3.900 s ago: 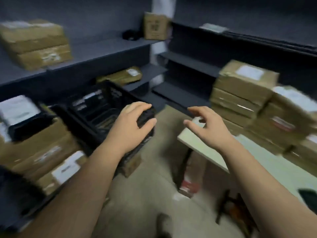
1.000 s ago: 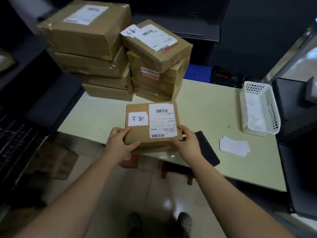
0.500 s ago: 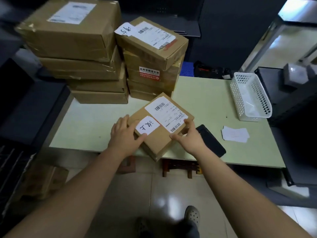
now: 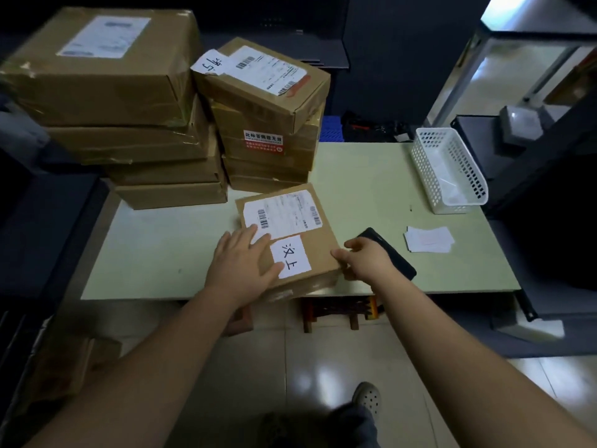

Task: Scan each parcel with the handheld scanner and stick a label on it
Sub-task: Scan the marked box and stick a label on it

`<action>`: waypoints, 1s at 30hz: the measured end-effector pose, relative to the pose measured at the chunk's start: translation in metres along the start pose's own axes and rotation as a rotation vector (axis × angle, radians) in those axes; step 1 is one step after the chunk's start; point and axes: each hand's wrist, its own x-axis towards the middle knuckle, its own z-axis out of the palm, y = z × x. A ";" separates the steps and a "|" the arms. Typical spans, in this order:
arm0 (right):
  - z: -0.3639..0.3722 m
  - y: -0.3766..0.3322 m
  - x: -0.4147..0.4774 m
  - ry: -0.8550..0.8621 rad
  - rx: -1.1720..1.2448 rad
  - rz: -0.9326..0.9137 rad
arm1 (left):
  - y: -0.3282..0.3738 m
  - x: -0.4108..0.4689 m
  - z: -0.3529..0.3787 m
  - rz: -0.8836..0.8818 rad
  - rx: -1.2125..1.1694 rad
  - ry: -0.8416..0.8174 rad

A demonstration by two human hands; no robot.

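A small brown parcel (image 4: 318,247) lies at the front edge of the pale green table (image 4: 161,247). It carries a printed shipping label with barcodes and a white handwritten label (image 4: 290,257). My left hand (image 4: 240,266) rests flat on its left half with the fingers spread. My right hand (image 4: 365,258) holds its right front corner, fingers curled at the edge. A black flat device (image 4: 397,257) lies on the table just behind my right hand. Several loose white labels (image 4: 428,239) lie further right.
Two stacks of brown parcels (image 4: 129,124) (image 4: 268,118) fill the table's back left. A white perforated basket (image 4: 449,169) stands at the back right. Dark shelving flanks both sides. A wooden stool (image 4: 339,310) sits under the table; my foot shows on the tiled floor.
I turned from the shelves to the table. The parcel has been rotated further and set down flat on the table; my left hand moved from its side onto its top.
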 end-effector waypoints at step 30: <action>-0.070 0.108 0.090 0.034 -0.982 -0.403 | 0.099 0.024 0.016 -0.471 -0.093 -0.005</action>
